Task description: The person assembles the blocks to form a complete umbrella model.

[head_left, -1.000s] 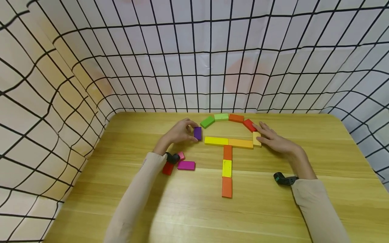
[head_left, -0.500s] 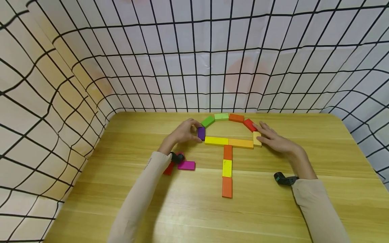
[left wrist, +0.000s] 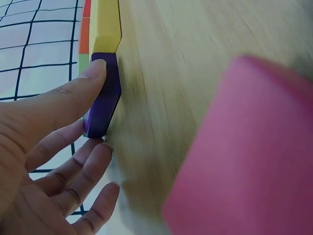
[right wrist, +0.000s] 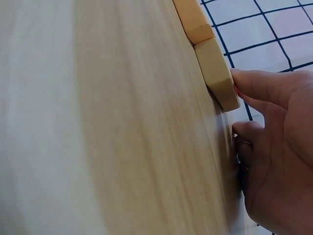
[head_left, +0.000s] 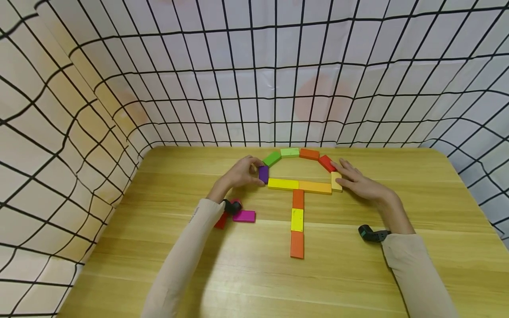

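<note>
My left hand (head_left: 241, 171) pinches a purple block (head_left: 263, 175) between thumb and fingers, at the left end of the yellow block (head_left: 283, 184). Above it, a green block (head_left: 272, 158), a light green block (head_left: 290, 152), an orange-red block (head_left: 309, 154) and a red block (head_left: 327, 163) curve in an arch. An orange block (head_left: 315, 187) continues the yellow row to a cream block (head_left: 336, 181). My right hand (head_left: 363, 183), fingers extended, touches the cream block with its thumb; its index fingertip is at the red block. A stem runs below, with a bright yellow block (head_left: 297, 220) in its middle.
Under my left wrist lie a magenta block (head_left: 244, 216), a red block (head_left: 221, 221) and a pink block (left wrist: 244, 156), large in the left wrist view. Black netting (head_left: 274, 84) over white sheeting rises behind the wooden table (head_left: 254, 282).
My left hand has slid the purple block right, up against the green block and the yellow row's end. It holds still since half a second ago. My right hand stays in place.
</note>
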Motion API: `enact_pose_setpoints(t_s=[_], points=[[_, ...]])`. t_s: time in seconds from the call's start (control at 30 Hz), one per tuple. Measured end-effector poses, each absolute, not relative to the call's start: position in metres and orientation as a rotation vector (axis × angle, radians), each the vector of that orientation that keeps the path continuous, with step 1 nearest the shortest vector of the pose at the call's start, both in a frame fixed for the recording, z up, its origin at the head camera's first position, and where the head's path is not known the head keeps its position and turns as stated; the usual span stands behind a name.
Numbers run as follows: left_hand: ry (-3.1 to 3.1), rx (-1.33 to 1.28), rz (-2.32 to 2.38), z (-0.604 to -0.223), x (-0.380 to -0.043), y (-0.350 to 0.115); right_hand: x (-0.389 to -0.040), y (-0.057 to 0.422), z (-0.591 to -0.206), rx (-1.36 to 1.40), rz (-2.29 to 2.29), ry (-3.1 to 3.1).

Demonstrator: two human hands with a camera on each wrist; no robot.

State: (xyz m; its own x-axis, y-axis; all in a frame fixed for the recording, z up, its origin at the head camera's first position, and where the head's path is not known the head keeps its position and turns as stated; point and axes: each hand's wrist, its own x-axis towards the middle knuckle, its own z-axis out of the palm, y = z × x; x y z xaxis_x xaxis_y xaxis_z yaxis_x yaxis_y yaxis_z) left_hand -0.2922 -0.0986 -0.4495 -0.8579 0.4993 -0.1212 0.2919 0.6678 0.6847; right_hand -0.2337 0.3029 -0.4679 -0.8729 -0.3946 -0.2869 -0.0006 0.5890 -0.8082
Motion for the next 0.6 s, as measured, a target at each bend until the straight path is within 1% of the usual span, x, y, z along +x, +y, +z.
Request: enact_pose_setpoints(t_s=[0.27, 0.4, 0.6], points=[[2.566, 0.684, 1.017, -0.444, -0.282, -0.12, -0.233, 0.302, -0.467, -0.316, -1.22, 2.371], [2.53, 0.724, 1.086, -0.443, -0.267, -0.137, -0.233, 0.303, -0.466, -0.318, -1.204, 2.376], [2.446, 0.716, 1.188, -0.447, -0.24, -0.16, -0.233, 0.3, -0.465, -0.325, -1.172, 2.393]])
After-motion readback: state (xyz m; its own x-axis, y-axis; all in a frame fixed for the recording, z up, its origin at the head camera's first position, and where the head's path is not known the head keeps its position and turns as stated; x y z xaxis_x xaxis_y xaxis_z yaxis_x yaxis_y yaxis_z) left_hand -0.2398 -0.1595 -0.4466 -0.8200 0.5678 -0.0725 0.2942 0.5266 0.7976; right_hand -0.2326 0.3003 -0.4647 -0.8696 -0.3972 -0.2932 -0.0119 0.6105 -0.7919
